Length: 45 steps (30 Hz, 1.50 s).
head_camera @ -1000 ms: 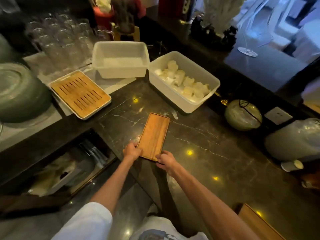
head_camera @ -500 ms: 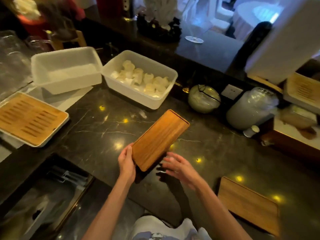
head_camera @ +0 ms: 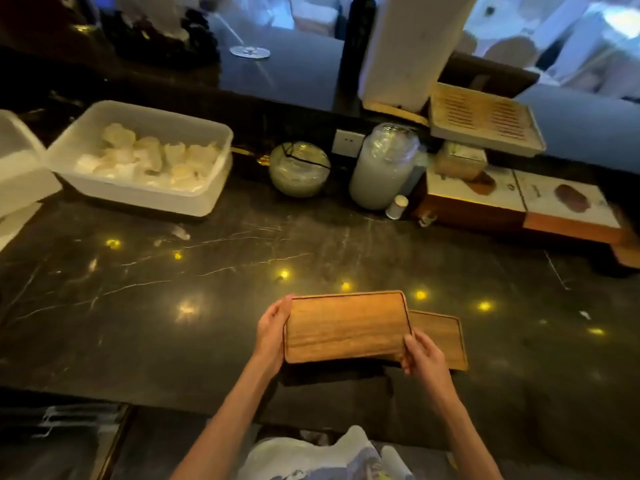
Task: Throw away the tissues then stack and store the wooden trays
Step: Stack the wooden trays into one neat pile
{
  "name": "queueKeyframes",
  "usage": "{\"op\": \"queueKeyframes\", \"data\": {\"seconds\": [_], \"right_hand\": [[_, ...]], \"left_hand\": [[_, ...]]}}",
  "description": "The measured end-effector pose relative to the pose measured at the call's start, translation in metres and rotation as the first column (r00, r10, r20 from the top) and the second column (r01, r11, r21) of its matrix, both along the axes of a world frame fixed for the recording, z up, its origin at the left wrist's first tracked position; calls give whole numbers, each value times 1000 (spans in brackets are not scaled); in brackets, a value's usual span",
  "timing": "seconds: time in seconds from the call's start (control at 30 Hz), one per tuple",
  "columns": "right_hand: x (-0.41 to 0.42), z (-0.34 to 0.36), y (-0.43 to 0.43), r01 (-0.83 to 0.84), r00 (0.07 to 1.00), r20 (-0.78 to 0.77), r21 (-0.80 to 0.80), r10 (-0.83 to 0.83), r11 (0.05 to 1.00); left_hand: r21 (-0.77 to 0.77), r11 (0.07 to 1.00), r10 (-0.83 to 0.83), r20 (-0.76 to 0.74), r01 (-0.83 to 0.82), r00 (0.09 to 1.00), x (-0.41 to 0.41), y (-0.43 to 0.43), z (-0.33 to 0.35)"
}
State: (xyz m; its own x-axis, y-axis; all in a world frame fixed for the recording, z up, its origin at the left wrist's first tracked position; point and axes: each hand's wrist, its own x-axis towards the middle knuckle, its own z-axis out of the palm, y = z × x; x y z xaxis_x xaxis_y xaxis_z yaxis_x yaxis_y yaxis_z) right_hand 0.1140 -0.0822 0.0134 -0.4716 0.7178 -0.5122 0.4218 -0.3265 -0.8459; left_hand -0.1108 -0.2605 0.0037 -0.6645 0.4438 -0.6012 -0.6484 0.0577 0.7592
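Hands grip a wooden tray (head_camera: 346,325) by its two short ends: the left hand (head_camera: 272,332) has fingers curled round the left edge, and the right hand (head_camera: 420,353) pinches the near right corner. It sits over a second wooden tray (head_camera: 440,336) that lies flat on the dark marble counter (head_camera: 156,306), covering that tray's left part and leaving the right part showing; whether the two touch I cannot tell. Farther back on the left stands a white plastic tub (head_camera: 138,197) of crumpled tissues (head_camera: 152,159).
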Motion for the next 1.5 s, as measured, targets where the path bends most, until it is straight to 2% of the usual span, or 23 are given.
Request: {"op": "queueKeyframes", "data": {"seconds": [0.1,0.17,0.23,0.33,0.53,0.67,0.77,0.9,0.97,1.07,1.3,1.4,1.5], "right_hand": [[37,-5,8,14,1000,5,9,-14,1000],[58,-11,15,71,997,31,19,-72,997],[77,-18,26,93,992,77,47,-96,995],[94,-23,44,85,983,156,89,-99,992],[92,-27,77,-13,962,267,235,-52,972],[87,-31,86,-43,920,385,282,-72,959],[86,-31,88,-64,875,470,344,-113,937],[88,-35,91,-146,843,529,409,-103,901],[89,-37,92,-139,841,531,397,-103,907],[93,-42,94,-139,845,526,396,-99,908],[101,-55,106,-214,840,542,381,-30,899],[100,-56,106,-226,845,535,370,-8,901],[98,-53,110,-31,937,343,264,-64,964]], "left_hand": [[131,990,-59,94,46,994,31,11,-2],[103,988,-123,71,115,990,49,20,-4],[-33,978,-207,-31,206,978,62,33,-6],[-226,921,-363,-212,316,907,79,54,-7],[-475,818,-511,-338,326,790,88,98,-14],[-642,695,-653,-376,323,657,78,121,-19],[-706,633,-720,-384,319,578,78,133,-22],[-792,547,-781,-367,271,505,82,138,-29],[-804,541,-786,-379,247,488,82,140,-32],[-800,553,-778,-394,235,489,82,141,-34],[-752,606,-733,-399,261,551,80,137,-42],[-738,608,-694,-316,292,647,76,140,-36],[-708,623,-625,-196,332,755,71,140,-30]]}}
